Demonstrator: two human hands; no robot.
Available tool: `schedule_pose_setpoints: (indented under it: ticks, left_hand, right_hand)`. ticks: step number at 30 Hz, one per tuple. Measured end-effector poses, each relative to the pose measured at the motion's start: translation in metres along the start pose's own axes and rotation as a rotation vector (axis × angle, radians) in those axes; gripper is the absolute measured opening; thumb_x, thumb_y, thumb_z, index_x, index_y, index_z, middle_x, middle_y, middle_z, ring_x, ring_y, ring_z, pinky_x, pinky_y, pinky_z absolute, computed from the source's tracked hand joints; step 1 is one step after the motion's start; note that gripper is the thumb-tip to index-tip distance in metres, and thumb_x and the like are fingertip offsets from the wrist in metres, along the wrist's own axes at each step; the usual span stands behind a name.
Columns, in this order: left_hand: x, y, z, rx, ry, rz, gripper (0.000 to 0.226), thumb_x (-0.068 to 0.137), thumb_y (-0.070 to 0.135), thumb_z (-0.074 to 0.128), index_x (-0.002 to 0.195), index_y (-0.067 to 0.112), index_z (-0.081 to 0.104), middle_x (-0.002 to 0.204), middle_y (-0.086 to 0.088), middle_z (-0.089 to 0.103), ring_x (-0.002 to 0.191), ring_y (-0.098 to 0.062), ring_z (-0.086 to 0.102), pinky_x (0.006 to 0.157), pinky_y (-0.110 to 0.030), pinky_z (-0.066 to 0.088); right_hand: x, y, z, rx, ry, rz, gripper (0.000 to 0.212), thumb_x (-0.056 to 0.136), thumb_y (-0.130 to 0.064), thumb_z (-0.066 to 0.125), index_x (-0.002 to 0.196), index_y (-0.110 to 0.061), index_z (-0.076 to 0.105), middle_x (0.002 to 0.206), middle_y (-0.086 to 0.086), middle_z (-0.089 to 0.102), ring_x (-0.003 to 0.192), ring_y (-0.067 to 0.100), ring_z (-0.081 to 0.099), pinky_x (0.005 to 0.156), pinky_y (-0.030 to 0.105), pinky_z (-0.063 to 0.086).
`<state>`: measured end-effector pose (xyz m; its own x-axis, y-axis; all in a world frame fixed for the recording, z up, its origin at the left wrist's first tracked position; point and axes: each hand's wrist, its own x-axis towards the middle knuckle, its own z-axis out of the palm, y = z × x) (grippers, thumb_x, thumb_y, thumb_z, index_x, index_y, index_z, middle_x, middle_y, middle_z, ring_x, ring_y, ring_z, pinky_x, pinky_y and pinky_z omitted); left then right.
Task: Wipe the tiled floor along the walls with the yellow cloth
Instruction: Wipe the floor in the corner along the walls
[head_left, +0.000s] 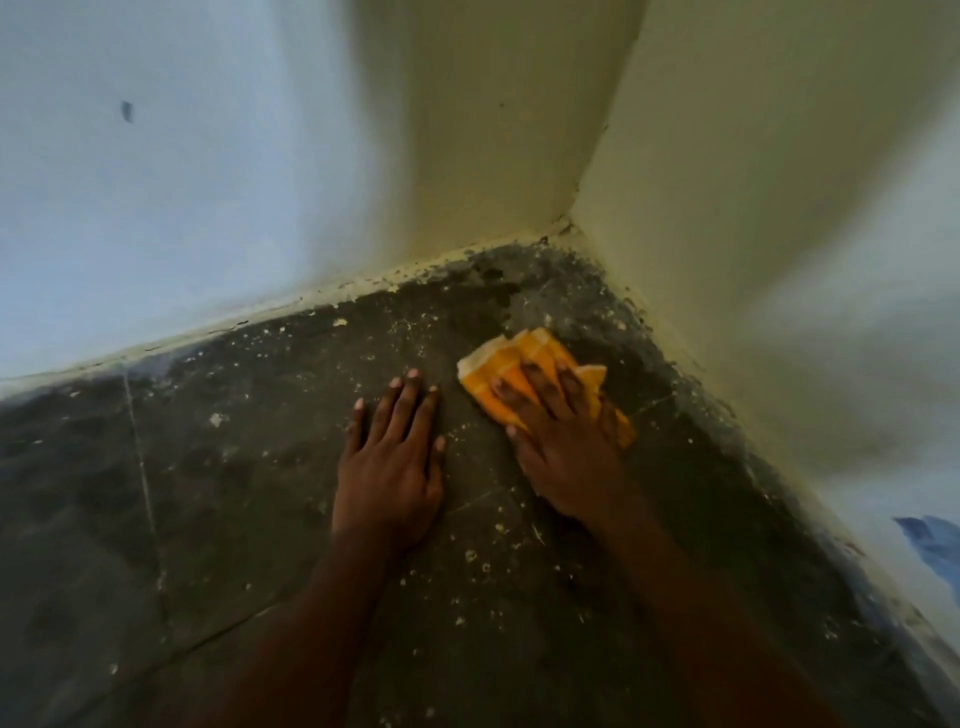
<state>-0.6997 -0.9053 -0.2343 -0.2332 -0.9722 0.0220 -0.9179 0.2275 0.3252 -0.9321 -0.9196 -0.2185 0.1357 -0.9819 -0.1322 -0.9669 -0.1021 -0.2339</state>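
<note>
Right hand presses yellow cloth flat, fingers straight, near the corner. Left hand flat on floor, holding nothing. White specks remain along both walls; wiping looks unfinished.

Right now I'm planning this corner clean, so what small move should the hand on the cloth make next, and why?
Probably slide the right hand, pressing the folded yellow-orange checked cloth, forward into the corner. Pale specks and dark stains lie on the dark tiled floor between the cloth and the walls, while the left hand rests flat on the floor.
</note>
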Motion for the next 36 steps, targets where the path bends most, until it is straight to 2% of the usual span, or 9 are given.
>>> schedule_pose_setpoints:
  ticks: [4,7,13,20,24,27,29,33,36]
  left_hand:
    - [0.0,0.001,0.0,0.004,-0.001,-0.007,0.065,0.106,0.049,0.012,0.167,0.027,0.009,0.176,0.004,-0.004,0.162,-0.014,-0.008,0.132,-0.048,0.0]
    - [0.002,0.0,0.001,0.028,-0.002,-0.006,0.064,0.107,0.048,0.013,0.167,0.027,0.007,0.176,0.004,-0.006,0.162,-0.013,-0.011,0.132,-0.047,-0.002]
    - [0.001,0.0,0.002,0.062,-0.024,-0.013,0.064,0.107,0.048,0.015,0.167,0.029,0.004,0.175,0.007,-0.01,0.161,-0.011,-0.014,0.132,-0.05,0.002]
    - [0.001,0.0,0.003,0.07,-0.01,-0.008,0.063,0.108,0.047,0.016,0.167,0.029,0.005,0.175,0.007,-0.008,0.161,-0.011,-0.012,0.132,-0.047,-0.001]
    - [0.001,0.0,0.002,0.065,-0.017,-0.011,0.063,0.108,0.048,0.014,0.167,0.03,0.001,0.175,0.007,-0.013,0.161,-0.011,-0.015,0.132,-0.047,-0.002]
    - [0.002,0.001,-0.001,0.065,-0.025,-0.012,0.063,0.108,0.048,0.015,0.167,0.029,0.004,0.175,0.006,-0.01,0.161,-0.013,-0.013,0.132,-0.049,0.002]
    - [0.004,0.002,-0.001,0.06,-0.03,-0.015,0.063,0.108,0.048,0.014,0.167,0.028,0.005,0.176,0.005,-0.01,0.162,-0.014,-0.012,0.131,-0.05,0.001]
    - [0.005,0.003,0.002,0.044,-0.007,-0.013,0.061,0.11,0.047,0.019,0.167,0.029,0.009,0.176,0.005,-0.007,0.162,-0.013,-0.011,0.131,-0.047,-0.004]
    - [0.002,-0.001,0.002,0.042,-0.017,-0.012,0.061,0.11,0.046,0.022,0.167,0.029,0.009,0.176,0.005,-0.007,0.162,-0.013,-0.012,0.131,-0.047,-0.006]
  right_hand:
    - [0.031,0.032,-0.005,0.033,0.119,0.252,0.06,0.102,-0.062,0.018,0.161,-0.051,0.009,0.175,-0.007,-0.001,0.16,0.031,-0.002,0.124,0.069,0.004]
    - [0.107,0.012,-0.011,0.152,0.14,0.555,0.061,0.106,-0.058,0.027,0.162,-0.05,0.001,0.175,-0.003,-0.007,0.159,0.036,-0.008,0.124,0.067,-0.005]
    - [0.105,0.035,-0.018,-0.042,-0.008,-0.044,0.062,0.096,-0.073,0.013,0.156,-0.062,-0.001,0.173,-0.018,-0.008,0.16,0.024,-0.009,0.121,0.066,-0.005]
    - [0.192,0.018,-0.04,0.103,0.053,0.507,0.064,0.105,-0.058,0.028,0.16,-0.052,-0.004,0.173,-0.005,-0.016,0.158,0.036,-0.015,0.121,0.069,-0.013]
    - [0.189,-0.013,-0.033,0.057,0.029,0.215,0.064,0.103,-0.065,0.028,0.161,-0.051,0.003,0.174,-0.008,-0.007,0.159,0.036,-0.01,0.121,0.069,-0.008]
    - [0.135,0.011,-0.012,-0.016,0.008,-0.032,0.068,0.094,-0.08,0.007,0.158,-0.057,0.007,0.174,-0.011,0.003,0.16,0.032,0.001,0.122,0.071,0.007]
    - [0.124,0.038,-0.013,-0.071,0.073,0.038,0.066,0.098,-0.076,0.004,0.16,-0.052,0.008,0.174,-0.005,0.007,0.159,0.037,0.008,0.122,0.072,0.011]
    - [0.181,0.031,-0.032,0.063,0.162,0.552,0.062,0.103,-0.061,0.025,0.161,-0.049,0.004,0.174,-0.002,-0.004,0.159,0.038,-0.008,0.12,0.072,-0.007]
    - [0.195,-0.012,-0.028,0.087,0.093,0.405,0.068,0.103,-0.058,0.032,0.162,-0.046,0.002,0.175,-0.001,-0.005,0.158,0.043,-0.008,0.121,0.071,-0.006]
